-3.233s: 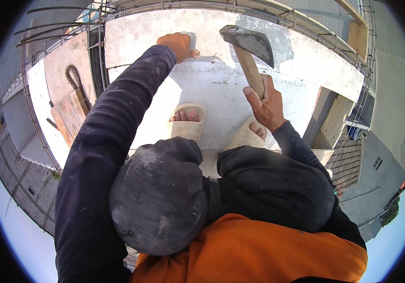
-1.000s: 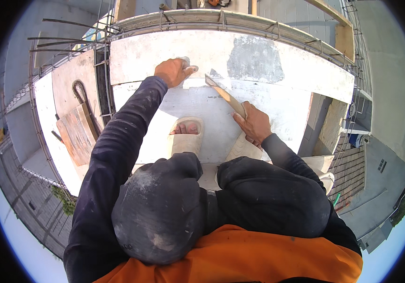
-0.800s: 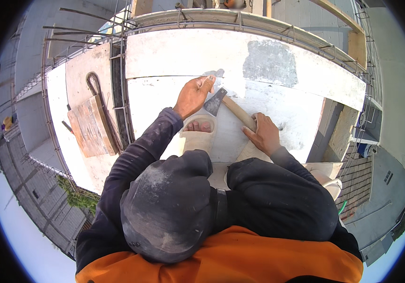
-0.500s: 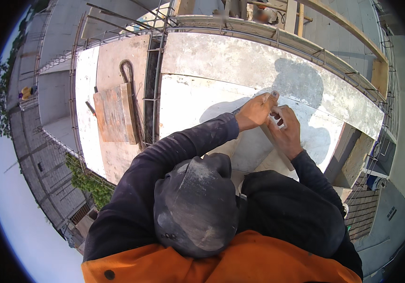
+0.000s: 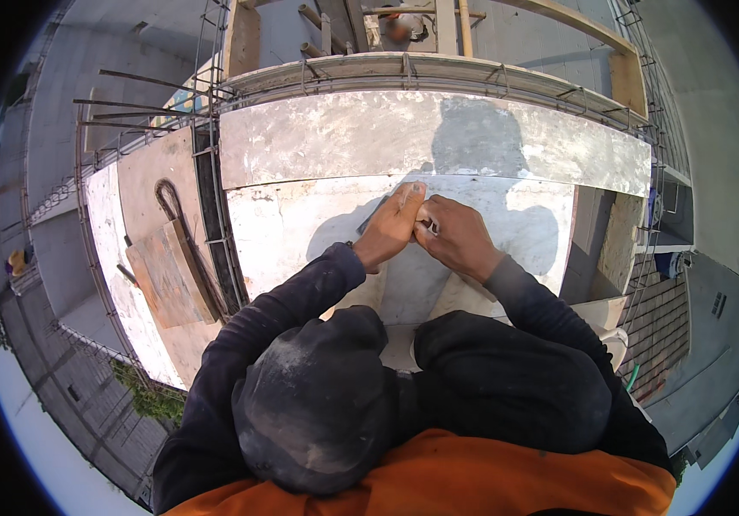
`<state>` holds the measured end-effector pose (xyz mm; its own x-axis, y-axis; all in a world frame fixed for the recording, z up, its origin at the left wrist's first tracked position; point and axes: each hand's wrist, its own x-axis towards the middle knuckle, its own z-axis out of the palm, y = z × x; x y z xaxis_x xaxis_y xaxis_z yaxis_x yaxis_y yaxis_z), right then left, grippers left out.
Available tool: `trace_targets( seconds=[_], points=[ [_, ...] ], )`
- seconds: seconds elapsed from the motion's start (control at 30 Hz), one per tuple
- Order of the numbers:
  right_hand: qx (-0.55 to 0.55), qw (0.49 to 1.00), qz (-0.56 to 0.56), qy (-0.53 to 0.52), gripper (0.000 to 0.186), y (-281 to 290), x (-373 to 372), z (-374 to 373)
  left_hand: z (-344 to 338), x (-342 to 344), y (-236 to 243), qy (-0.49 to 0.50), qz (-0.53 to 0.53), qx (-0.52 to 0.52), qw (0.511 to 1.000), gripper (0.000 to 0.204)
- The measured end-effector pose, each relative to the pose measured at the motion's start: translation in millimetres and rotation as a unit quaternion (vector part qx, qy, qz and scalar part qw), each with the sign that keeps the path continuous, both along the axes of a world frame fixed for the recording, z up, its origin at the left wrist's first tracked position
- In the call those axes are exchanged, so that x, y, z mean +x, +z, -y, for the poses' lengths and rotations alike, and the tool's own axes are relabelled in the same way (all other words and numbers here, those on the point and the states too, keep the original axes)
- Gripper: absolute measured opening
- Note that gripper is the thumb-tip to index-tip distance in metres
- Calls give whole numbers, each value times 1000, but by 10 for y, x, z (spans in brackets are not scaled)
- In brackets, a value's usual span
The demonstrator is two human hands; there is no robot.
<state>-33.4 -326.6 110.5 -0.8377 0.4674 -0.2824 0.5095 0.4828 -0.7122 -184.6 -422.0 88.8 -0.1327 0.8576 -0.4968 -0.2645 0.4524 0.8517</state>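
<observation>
Our left hand and right hand, apart a second ago, had met over the white panel, fingers curled; we couldn't tell around what. The hatchet was mostly hidden, blade edge peeking out left. Panel stretched both sides, far edge meeting a grey board.

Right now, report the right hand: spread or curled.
Curled: the right hand bends its fingers inward beside the left hand; whether it holds anything is hidden.
</observation>
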Motion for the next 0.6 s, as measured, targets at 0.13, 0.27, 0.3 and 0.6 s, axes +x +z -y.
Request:
trace_targets(
  seconds=[0.13,0.27,0.3,0.6],
  points=[
    [-80,992,30,-94,22,24,-103,58,67,-2,-201,28,51,17,998,51],
    [-123,974,-21,-190,24,-67,-42,-17,-90,-86,30,34,80,-43,995,51],
    [-116,971,-45,-205,24,-128,-39,-37,-78,-90,-27,50,98,-53,993,47],
    [-557,729,-105,-383,19,-255,-61,-127,-85,-80,-163,120,64,2,991,17]
  ],
)
